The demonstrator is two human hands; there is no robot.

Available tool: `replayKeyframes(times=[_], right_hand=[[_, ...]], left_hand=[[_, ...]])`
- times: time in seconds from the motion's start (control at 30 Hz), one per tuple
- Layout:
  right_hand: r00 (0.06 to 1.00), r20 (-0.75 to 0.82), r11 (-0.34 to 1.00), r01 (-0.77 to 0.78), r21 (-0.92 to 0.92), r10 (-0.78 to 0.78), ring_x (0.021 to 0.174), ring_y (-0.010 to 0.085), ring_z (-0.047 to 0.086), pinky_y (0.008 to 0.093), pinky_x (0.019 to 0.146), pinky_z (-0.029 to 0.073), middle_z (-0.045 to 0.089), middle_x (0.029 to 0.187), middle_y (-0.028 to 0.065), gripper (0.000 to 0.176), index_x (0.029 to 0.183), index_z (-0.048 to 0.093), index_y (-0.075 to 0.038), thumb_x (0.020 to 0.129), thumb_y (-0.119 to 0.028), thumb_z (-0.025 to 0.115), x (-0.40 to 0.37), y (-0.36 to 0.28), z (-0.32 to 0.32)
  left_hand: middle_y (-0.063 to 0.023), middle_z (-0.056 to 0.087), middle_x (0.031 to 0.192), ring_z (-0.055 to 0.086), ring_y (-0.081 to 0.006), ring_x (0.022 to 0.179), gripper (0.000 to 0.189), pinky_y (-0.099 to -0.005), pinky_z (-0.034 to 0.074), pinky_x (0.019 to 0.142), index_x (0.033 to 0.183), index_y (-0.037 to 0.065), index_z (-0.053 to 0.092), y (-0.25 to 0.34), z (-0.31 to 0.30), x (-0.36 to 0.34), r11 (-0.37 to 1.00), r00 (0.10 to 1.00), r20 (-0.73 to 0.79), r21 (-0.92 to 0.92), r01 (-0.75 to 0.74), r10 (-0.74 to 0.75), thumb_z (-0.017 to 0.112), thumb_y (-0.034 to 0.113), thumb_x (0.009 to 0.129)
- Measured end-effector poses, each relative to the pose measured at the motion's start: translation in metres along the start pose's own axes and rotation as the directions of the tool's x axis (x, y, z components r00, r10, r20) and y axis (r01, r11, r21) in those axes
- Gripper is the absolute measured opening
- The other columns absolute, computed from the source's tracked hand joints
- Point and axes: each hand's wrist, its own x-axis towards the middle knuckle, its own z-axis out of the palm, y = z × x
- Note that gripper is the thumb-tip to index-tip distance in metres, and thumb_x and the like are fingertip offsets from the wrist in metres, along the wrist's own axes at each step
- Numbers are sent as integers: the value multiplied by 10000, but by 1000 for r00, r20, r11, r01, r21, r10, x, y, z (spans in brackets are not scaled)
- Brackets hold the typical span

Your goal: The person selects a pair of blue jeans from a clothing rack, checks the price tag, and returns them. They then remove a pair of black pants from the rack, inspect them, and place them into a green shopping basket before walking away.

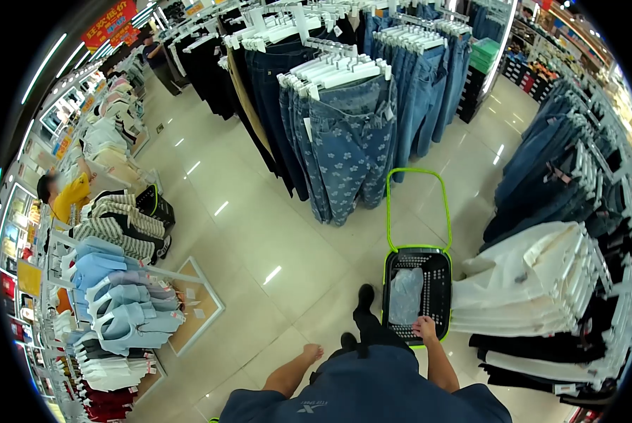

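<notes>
My right hand [424, 327] is over the near end of a black shopping basket [437, 285] with green trim, its fingers loosely bent and nothing visible in them. Inside the basket lies a pale blue, clear-wrapped package [405, 296]. The basket's long green handle [445, 204] stands up at the far end. Off to my left side, my left hand [314, 352] hangs with relaxed fingers and holds nothing visible. Beneath it is the tiled floor [259, 282], and my dark shoe [365, 296] is beside the basket.
Ahead hang flower-print jeans [351, 148] and plain blue jeans [421, 92]. White trousers [527, 282] hang close to the basket's right side. Light blue tops [136, 321] are on a rack to the left, and a person in yellow [72, 197] stands beyond it.
</notes>
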Motion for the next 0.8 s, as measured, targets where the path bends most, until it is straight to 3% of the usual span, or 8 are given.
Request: replayKeyframes(times=[0.07, 0.13, 0.23, 0.33, 0.4, 0.53, 0.63, 0.8], right_hand=[[993, 7, 993, -117, -17, 117, 639, 170, 570, 296, 551, 507, 586, 792, 77, 149, 962, 533, -60, 870, -176, 517, 14, -4, 4], [959, 29, 959, -283, 27, 282, 584, 168, 515, 374, 585, 474, 588, 795, 70, 133, 920, 556, -66, 854, -179, 531, 45, 20, -2], [817, -126, 818, -572, -57, 562, 550, 178, 490, 469, 641, 430, 613, 793, 66, 129, 916, 581, -100, 840, -190, 528, 54, 4, 7], [887, -166, 901, -413, 135, 431, 483, 198, 500, 391, 585, 463, 595, 700, 73, 125, 783, 580, -72, 827, -173, 522, 67, -31, 21], [987, 83, 984, -145, 107, 137, 469, 197, 505, 320, 473, 436, 563, 646, 69, 102, 758, 552, -62, 829, -120, 507, 102, -33, 13], [997, -33, 953, 77, 291, -71, 500, 170, 520, 308, 427, 432, 570, 662, 76, 98, 885, 541, -38, 874, -108, 473, 128, -90, 7], [987, -155, 904, 96, 417, -33, 546, 170, 553, 301, 464, 463, 572, 695, 78, 112, 890, 546, -37, 879, -124, 476, 114, -132, -7], [938, -291, 827, 10, 562, 187, 748, 234, 615, 357, 645, 519, 600, 854, 99, 148, 959, 553, -51, 855, -142, 499, 112, -76, -31]], left_hand=[[-133, 601, 745, 582, -224, 622, 163, -340, 474, 570, 822, -22, 574, 36, 29, 15, 992, 976, 208, 100, -82, 60, 541, 135, 848], [-120, 602, 733, 577, -209, 623, 175, -314, 470, 564, 838, -36, 580, 81, 73, 10, 998, 985, 167, 47, -46, 37, 545, 136, 848], [-116, 607, 740, 566, -178, 601, 175, -289, 459, 531, 899, -21, 593, 150, 109, -7, 947, 949, 205, 165, -276, 241, 528, 137, 862], [-89, 615, 755, 557, -146, 578, 182, -258, 438, 462, 967, 25, 596, 226, 143, -16, 942, 941, 230, 171, -290, 248, 477, 133, 881], [-85, 603, 718, 549, -148, 555, 200, -264, 431, 443, 968, 38, 590, 267, 159, -11, 919, 934, 223, 219, -329, 281, 426, 112, 881], [-79, 609, 750, 563, -154, 589, 176, -267, 457, 480, 974, 43, 588, 317, 197, 8, 889, 946, 189, 332, -315, 265, 486, 148, 875], [-62, 607, 768, 575, -155, 625, 160, -274, 469, 511, 961, 74, 586, 344, 239, -9, 836, 941, 256, 448, -317, 220, 506, 179, 870], [-32, 610, 802, 584, -141, 692, 120, -285, 490, 628, 946, 113, 577, 361, 294, -16, 787, 930, 343, 533, -310, 134, 524, 195, 877]])
